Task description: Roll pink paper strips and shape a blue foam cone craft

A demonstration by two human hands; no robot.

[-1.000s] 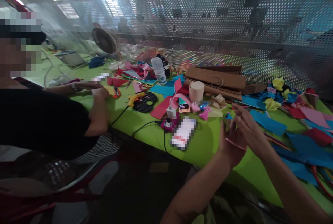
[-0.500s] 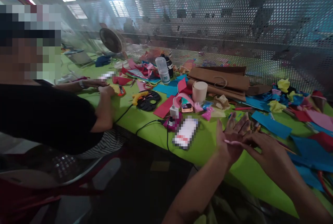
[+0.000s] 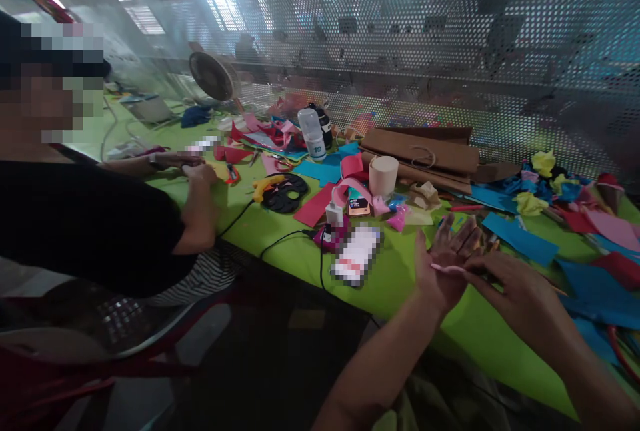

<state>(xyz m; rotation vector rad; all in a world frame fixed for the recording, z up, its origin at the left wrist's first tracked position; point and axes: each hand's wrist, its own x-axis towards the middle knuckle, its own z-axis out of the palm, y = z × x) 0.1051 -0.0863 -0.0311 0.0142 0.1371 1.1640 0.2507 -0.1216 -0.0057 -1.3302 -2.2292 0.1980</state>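
Observation:
My left hand (image 3: 447, 271) lies palm up over the green table, its fingers spread. Across the palm rests a thin pink strip (image 3: 447, 269), slightly curved; whether it is paper or clay I cannot tell. My right hand (image 3: 505, 281) pinches the strip's right end between thumb and fingers, close against the left palm. Left of my hands lies a phone with a blurred screen (image 3: 357, 255). Blue paper pieces (image 3: 520, 239) and some pencils lie just beyond and to the right of my fingers.
A purple power strip (image 3: 330, 236) with a white charger stands near a second phone (image 3: 359, 203). Behind are a cream paper cylinder (image 3: 383, 176), rolled brown paper (image 3: 420, 156) and a bottle (image 3: 313, 134). A yellow glue gun (image 3: 267, 187) lies left, near a seated person (image 3: 85, 217).
The pink strip sits slightly higher and more curved on my left palm. My right hand has shifted slightly, still pinching it. The person at left has leaned a little farther left.

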